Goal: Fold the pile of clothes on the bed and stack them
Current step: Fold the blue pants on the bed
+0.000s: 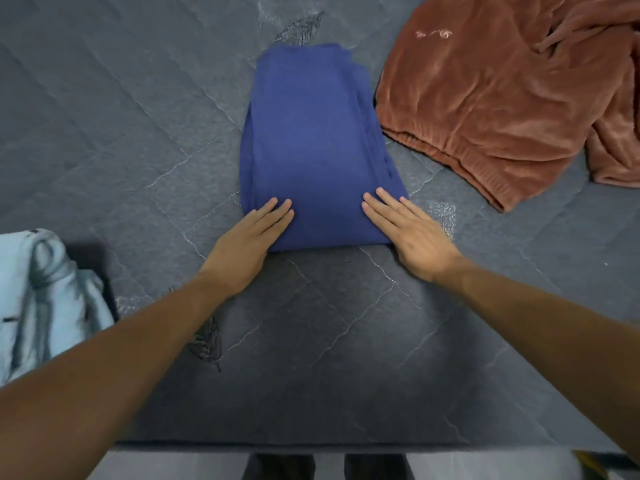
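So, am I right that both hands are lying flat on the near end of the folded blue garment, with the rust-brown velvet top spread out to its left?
Not quite: the head view shows the rust-brown velvet top to the right of the folded blue garment, not the left. The rest holds: the left hand and right hand lie flat on its near end.

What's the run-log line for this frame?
phase: folding | blue garment: folded, flat on bed | left hand, right hand: flat on near edge | rust sweater: unfolded

two bare forearms, no sleeves; left grip point(254, 228) and right grip point(414, 233) ungloved, ringless
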Action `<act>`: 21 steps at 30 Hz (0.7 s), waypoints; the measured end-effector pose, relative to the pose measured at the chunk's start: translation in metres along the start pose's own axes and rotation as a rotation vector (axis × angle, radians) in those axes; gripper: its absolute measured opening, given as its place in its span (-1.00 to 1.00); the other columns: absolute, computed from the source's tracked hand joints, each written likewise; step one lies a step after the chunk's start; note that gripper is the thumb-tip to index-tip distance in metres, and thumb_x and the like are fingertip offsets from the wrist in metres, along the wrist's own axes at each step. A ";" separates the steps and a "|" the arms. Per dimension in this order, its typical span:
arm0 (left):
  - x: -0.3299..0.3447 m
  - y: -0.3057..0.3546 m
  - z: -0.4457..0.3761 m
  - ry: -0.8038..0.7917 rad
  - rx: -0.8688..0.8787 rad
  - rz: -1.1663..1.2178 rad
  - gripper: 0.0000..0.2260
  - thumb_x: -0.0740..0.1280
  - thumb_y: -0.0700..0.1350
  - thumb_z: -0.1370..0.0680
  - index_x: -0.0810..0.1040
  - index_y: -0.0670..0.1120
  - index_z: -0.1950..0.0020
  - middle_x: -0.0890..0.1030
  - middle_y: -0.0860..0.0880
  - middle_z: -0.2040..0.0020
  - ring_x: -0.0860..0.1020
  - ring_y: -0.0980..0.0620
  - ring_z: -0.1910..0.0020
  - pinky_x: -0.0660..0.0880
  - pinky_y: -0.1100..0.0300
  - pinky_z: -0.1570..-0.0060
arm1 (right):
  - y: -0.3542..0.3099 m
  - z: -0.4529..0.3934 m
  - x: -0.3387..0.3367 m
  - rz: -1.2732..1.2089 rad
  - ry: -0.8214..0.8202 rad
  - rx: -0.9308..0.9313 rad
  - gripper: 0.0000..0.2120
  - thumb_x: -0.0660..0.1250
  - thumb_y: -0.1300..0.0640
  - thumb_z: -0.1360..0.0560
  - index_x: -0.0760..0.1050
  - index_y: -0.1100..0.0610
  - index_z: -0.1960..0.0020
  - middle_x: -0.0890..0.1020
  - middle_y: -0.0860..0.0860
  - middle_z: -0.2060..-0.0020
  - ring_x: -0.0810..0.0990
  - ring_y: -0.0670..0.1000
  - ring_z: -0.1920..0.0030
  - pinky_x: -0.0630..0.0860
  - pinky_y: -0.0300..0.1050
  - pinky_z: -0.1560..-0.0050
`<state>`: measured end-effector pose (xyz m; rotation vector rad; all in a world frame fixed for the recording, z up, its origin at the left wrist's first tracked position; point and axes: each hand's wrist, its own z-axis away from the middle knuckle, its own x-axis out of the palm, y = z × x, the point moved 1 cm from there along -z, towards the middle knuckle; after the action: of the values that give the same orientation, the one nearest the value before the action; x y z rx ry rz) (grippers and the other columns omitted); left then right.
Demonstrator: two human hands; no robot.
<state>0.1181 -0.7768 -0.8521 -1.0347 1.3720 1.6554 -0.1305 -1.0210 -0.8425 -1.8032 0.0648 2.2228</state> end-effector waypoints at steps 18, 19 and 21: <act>0.064 0.124 0.202 0.046 -0.068 0.088 -0.28 0.38 -0.59 -0.38 0.40 -0.30 -0.54 0.38 -0.24 -0.56 0.34 -0.37 -0.53 0.34 -0.31 -0.47 | -0.117 0.178 0.043 -0.096 -0.114 -0.125 -0.32 0.02 0.30 -0.55 0.15 0.08 -0.68 0.13 -0.05 -0.67 0.00 0.03 -0.68 0.06 0.05 -0.66; 0.065 0.125 0.206 0.056 -0.082 0.115 -0.31 0.37 -0.59 -0.41 0.39 -0.31 -0.54 0.38 -0.24 -0.56 0.33 -0.36 -0.54 0.33 -0.30 -0.48 | -0.116 0.182 0.042 -0.137 -0.097 -0.120 -0.36 0.09 0.32 -0.59 0.20 0.09 -0.67 0.17 -0.05 -0.66 0.03 0.04 -0.68 0.08 0.05 -0.65; 0.065 0.125 0.209 0.088 -0.134 0.227 -0.43 0.33 -0.56 -0.51 0.43 -0.31 -0.51 0.42 -0.23 -0.53 0.34 -0.31 -0.54 0.31 -0.21 -0.52 | -0.112 0.183 0.038 -0.243 -0.053 -0.110 -0.48 0.24 0.33 -0.64 0.36 0.16 -0.59 0.31 0.01 -0.61 0.16 0.11 -0.65 0.17 0.08 -0.63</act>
<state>-0.0481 -0.5873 -0.8409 -1.0701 1.4985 1.9093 -0.2852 -0.8678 -0.8229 -1.7023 -0.2775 2.1345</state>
